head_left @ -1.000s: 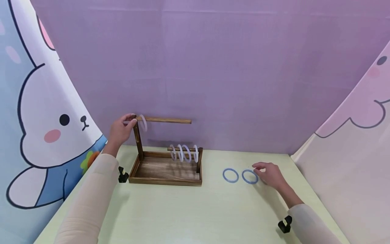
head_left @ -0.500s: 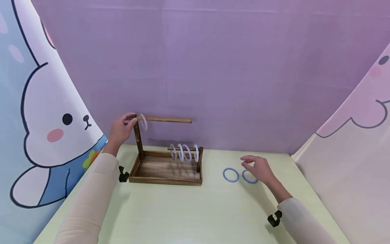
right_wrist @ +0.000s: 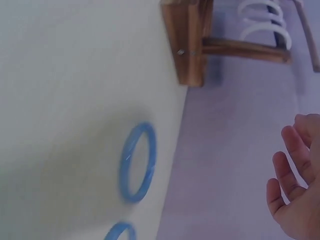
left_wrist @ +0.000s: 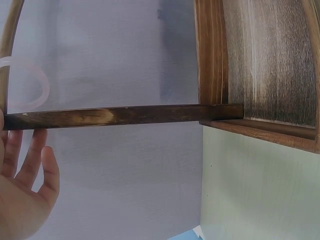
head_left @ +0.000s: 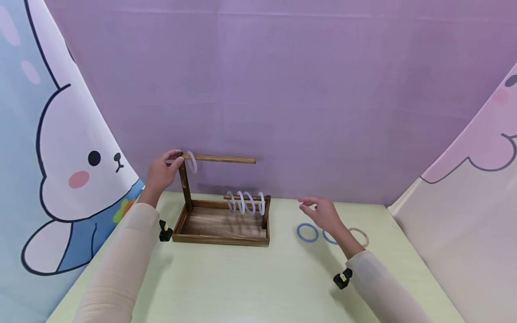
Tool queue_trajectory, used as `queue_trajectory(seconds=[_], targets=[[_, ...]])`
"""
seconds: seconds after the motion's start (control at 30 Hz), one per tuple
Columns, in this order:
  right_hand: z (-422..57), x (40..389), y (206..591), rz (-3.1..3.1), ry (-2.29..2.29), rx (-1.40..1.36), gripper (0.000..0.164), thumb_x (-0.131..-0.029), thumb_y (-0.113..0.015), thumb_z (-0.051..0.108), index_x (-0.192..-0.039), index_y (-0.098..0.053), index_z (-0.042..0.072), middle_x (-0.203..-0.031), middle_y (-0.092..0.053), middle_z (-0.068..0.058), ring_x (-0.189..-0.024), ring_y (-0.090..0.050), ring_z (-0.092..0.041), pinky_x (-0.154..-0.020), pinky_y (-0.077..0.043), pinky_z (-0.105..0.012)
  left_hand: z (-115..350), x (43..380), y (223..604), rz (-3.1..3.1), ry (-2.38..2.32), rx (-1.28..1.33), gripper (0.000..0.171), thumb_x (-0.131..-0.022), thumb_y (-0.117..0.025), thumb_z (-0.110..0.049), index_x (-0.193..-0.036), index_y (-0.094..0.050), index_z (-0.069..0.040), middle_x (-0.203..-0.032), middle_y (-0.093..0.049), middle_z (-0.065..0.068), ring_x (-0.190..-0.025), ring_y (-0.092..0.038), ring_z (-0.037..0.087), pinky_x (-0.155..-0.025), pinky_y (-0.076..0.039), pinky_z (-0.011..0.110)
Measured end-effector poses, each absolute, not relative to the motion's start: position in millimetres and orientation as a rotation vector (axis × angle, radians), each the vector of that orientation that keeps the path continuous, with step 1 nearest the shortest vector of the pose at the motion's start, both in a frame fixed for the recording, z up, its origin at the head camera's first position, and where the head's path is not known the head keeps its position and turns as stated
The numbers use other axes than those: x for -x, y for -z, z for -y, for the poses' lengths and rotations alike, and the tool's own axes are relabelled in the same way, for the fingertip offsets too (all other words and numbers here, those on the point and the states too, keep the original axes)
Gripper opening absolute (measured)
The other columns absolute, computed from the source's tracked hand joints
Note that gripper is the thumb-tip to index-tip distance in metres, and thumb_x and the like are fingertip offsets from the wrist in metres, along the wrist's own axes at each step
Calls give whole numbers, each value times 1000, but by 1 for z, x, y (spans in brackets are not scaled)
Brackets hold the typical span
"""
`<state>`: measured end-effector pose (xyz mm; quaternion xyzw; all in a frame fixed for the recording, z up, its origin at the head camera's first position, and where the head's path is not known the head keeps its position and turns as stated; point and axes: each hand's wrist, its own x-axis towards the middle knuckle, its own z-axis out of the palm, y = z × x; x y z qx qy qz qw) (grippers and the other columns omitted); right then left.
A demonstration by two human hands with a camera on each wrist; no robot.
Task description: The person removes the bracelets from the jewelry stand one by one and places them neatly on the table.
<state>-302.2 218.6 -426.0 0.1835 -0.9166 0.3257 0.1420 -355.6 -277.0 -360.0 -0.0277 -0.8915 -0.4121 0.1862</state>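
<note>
Right of the brown wooden two-bar rack (head_left: pixel 221 241), open space leads to its upper bar's (head_left: pixel 226 159) free end; the bare left hand (head_left: pixel 162 172) obstructs the opposite end.

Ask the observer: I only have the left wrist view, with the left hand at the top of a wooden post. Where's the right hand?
Observer: The right hand hovers to the right of the wooden stand.
Operator: I see one ring on the upper bar. Any others on that stand?
Observer: Yes, four rings hang on the lower bar.
Operator: And on the table?
Observer: Two blue rings and one beige ring lie there.
</note>
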Motion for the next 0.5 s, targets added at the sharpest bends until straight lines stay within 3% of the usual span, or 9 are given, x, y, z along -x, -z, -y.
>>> queue_trajectory(seconds=[0.5], targets=[[-143,318,398,2584,-1109,-614,25,-98,-69,20,-118,-75,9,-107,-78,-8,-97,-72,-26,-89,-58,-49,280,356,362,2499,1167,57,50,-107,-50,-42,-143,-55,-8,-139,-59,24,-121,-61,45,-99,-51,59]])
